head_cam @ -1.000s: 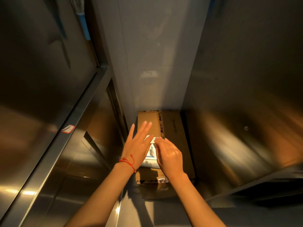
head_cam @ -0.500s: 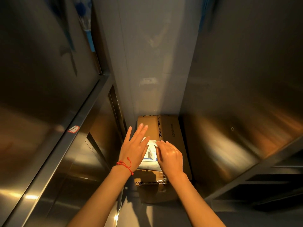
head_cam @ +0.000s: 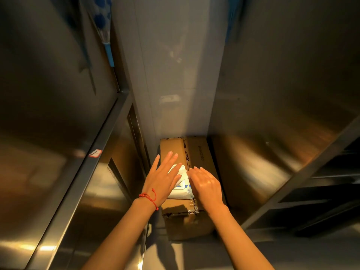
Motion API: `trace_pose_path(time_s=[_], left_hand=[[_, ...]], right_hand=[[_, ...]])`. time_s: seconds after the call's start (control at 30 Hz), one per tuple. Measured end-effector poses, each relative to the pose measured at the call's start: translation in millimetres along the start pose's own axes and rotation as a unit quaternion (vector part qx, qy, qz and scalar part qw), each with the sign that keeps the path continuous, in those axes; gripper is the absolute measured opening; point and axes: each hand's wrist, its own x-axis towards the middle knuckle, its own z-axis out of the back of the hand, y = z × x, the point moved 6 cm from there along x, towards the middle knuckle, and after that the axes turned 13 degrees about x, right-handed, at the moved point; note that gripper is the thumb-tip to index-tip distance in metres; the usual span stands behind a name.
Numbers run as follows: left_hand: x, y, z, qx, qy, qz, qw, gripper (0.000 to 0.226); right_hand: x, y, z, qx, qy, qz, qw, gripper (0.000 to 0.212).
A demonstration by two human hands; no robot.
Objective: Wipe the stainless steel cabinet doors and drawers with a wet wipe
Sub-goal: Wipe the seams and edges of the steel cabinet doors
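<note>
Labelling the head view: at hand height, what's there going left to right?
Left steel cabinet → left hand → wipes pack → right hand → right steel cabinet. Both hands and the pack lie over the cardboard box, so it is left out of the order.

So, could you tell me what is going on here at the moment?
A person is getting a wet wipe out of its pack, and no wiping has begun. The white pack of wipes lies on a cardboard box that sits between two stainless steel cabinets. The left hand, with a red string at its wrist, lies flat on the pack with straight fingers. The right hand curls over the pack's top, where a white wipe shows at its fingertips.
</note>
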Motion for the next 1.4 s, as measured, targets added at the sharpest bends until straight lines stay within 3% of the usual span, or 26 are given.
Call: trace_pose_path(time_s=[0.2,0.3,0.47,0.8,0.9,0.97,1.07,1.4], left_hand=[[-13.9,-20.5,9.1,-0.007,-0.012,-0.041,0.999,0.05],[-19.2,-30.4,3.4,-0.032,0.024,-0.059,0.997,0.052],[-29.8,-39.7,10.6,-0.052,0.016,-0.061,0.997,0.052],[-48.7,-63.1,22.6,-0.063,-0.003,-0.077,0.995,0.038],[-57.0,-72.3,47.9,-0.093,-0.077,-0.078,0.99,0.03],[-62.3,-80.4,61.1,-0.085,-0.109,-0.078,0.987,0.04],[-68.6,-96.6,72.1,-0.104,-0.131,-0.075,0.983,0.051],[-105.3,-172.5,119.1,-0.109,-0.199,-0.104,0.968,0.053]], right_hand=[[-19.7,15.8,17.6,-0.012,-0.043,0.03,0.999,0.045],[-28.6,24.2,26.1,-0.01,-0.057,0.04,0.998,0.044],[-43.3,35.4,37.4,-0.002,-0.077,0.047,0.996,0.037],[-73.3,32.8,57.8,-0.001,-0.062,-0.012,0.998,0.032],[-91.5,26.8,68.0,0.009,-0.04,-0.051,0.998,0.032],[-101.8,25.0,76.1,0.022,-0.025,-0.072,0.997,0.031],[-114.8,25.0,90.2,0.035,-0.01,-0.09,0.995,0.034],[-180.8,17.7,154.5,-0.004,-0.026,-0.063,0.998,0.039]])
